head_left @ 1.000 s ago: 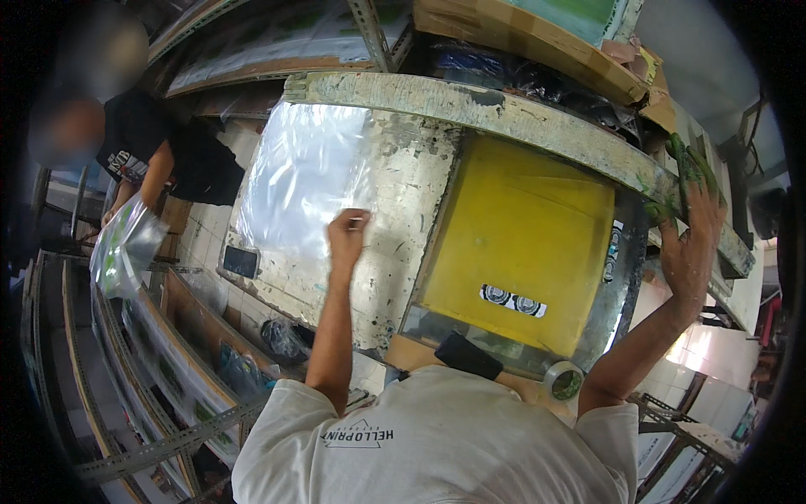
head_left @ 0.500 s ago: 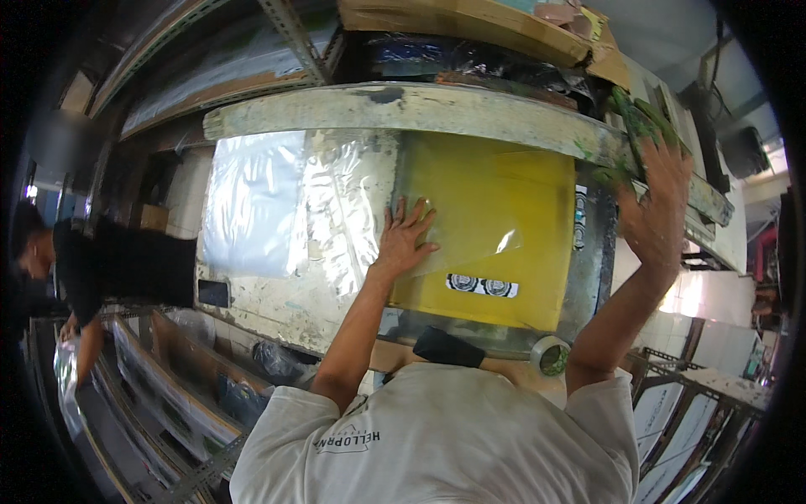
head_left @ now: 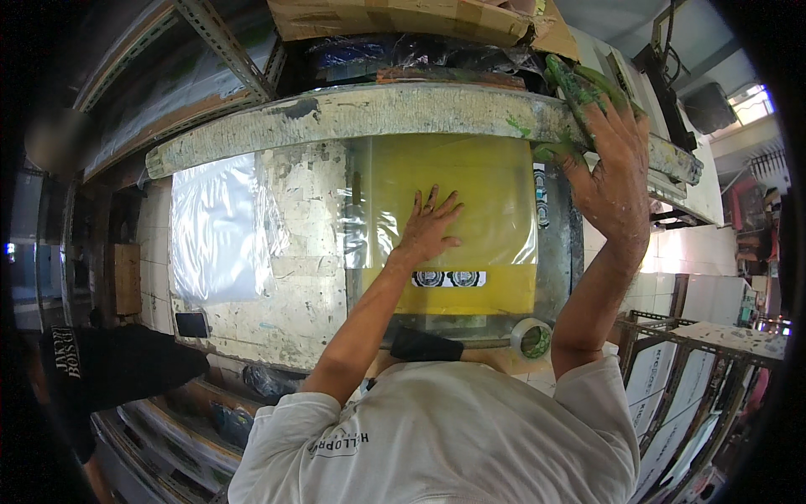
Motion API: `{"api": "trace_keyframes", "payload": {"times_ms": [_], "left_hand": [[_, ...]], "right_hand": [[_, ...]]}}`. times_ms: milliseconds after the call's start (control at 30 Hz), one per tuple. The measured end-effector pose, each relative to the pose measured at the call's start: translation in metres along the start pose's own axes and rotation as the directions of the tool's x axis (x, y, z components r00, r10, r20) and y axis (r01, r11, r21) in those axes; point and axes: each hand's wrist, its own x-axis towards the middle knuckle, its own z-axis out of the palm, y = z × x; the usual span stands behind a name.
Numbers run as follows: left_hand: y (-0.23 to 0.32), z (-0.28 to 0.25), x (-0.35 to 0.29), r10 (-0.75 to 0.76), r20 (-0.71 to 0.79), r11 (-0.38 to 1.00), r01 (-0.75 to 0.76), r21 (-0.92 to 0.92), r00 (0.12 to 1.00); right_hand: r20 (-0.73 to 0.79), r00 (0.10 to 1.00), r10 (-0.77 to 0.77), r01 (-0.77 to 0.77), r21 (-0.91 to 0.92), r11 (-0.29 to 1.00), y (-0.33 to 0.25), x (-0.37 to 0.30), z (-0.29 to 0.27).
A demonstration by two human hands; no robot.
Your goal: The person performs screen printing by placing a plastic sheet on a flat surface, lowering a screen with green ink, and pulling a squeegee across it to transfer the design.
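Observation:
My left hand (head_left: 432, 228) lies flat with fingers spread on a clear plastic sheet (head_left: 359, 244). The sheet covers most of a translucent yellow panel (head_left: 512, 294) and sticks out past its left side. A white strip with round black-and-white prints (head_left: 449, 279) shows below the sheet's lower edge. My right hand (head_left: 617, 172) is closed around a green-stained piece (head_left: 571, 88) at the right part of a pale, worn beam (head_left: 378, 115); its exact kind is unclear. To the left lies a stack of clear plastic sheets (head_left: 217, 231) on the worn table (head_left: 306, 202).
A tape roll (head_left: 531, 338) sits at the near right edge, beside a dark cloth-like piece (head_left: 426, 344). A small dark rectangle (head_left: 191, 325) rests at the table's left corner. Cardboard boxes (head_left: 411, 21) stand behind the beam. A person in black (head_left: 117, 365) is at the left.
My left hand has moved right across the yellow panel, and the clear sheet now lies straighter over it. My right hand stays at the green-stained piece. The view has shifted.

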Motion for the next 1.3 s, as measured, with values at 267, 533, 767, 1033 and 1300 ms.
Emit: {"api": "trace_keyframes", "payload": {"times_ms": [267, 533, 767, 1033, 1300], "left_hand": [[0.009, 0.004, -0.013, 0.033, -0.038, 0.999, -0.033, -0.012, 0.999], [0.008, -0.061, -0.06, -0.311, -0.679, 0.807, -0.193, -0.559, 0.665], [-0.051, -0.139, -0.18, -0.635, -0.756, 0.506, -0.654, -0.562, 0.159], [-0.07, -0.033, -0.251, -0.837, -0.54, 0.521, -0.176, -0.836, 0.091], [-0.089, 0.024, -0.263, -0.825, -0.55, 0.545, -0.074, -0.835, 0.129]], "right_hand": [[0.032, 0.999, 0.032, -0.031, -0.008, 0.999, 0.0, -0.004, 0.001], [0.053, 0.999, 0.006, -0.005, -0.026, 1.0, -0.014, -0.02, 0.002], [0.272, 0.955, 0.121, -0.12, -0.019, 0.993, -0.043, -0.103, 0.01], [0.629, 0.768, 0.12, -0.285, 0.169, 0.944, -0.045, -0.096, 0.081], [0.385, 0.923, -0.014, 0.073, -0.14, 0.987, 0.047, 0.017, 0.306]]}}
